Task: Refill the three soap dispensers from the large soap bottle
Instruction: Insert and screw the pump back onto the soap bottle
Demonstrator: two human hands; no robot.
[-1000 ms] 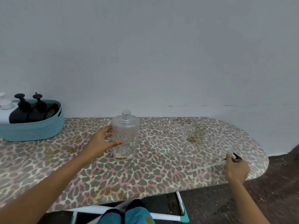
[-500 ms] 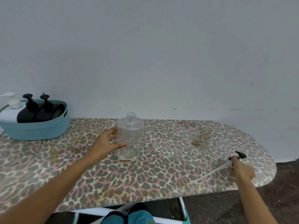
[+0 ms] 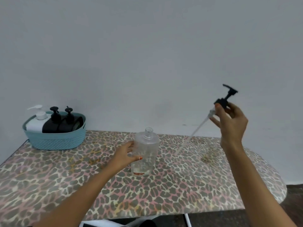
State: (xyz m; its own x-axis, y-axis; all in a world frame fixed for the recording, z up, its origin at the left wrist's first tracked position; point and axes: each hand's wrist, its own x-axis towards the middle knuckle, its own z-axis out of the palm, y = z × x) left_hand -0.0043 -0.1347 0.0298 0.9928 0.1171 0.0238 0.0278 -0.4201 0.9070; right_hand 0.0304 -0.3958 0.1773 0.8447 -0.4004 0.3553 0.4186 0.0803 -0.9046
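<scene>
A clear plastic dispenser bottle (image 3: 146, 149) stands upright and uncapped on the leopard-print board (image 3: 180, 185), nearly empty with a thin residue at its base. My left hand (image 3: 125, 155) grips its left side. My right hand (image 3: 229, 122) is raised to the right of the bottle, holding a black pump head (image 3: 225, 95) by its collar. The pump's long clear tube (image 3: 191, 134) slants down-left toward the board. In a teal basket (image 3: 55, 141) at the back left lie a white pump bottle (image 3: 36, 122) and two black pump dispensers (image 3: 62, 123).
A plain pale wall rises just behind the board. The board's rounded end (image 3: 278, 189) is at the right, with dark floor (image 3: 293, 202) beyond it. A brownish stain (image 3: 207, 158) marks the cover near my right wrist.
My right hand has picked the pump up from the board's right end and lifted it up and toward the bottle. My left hand has stayed on the bottle.
</scene>
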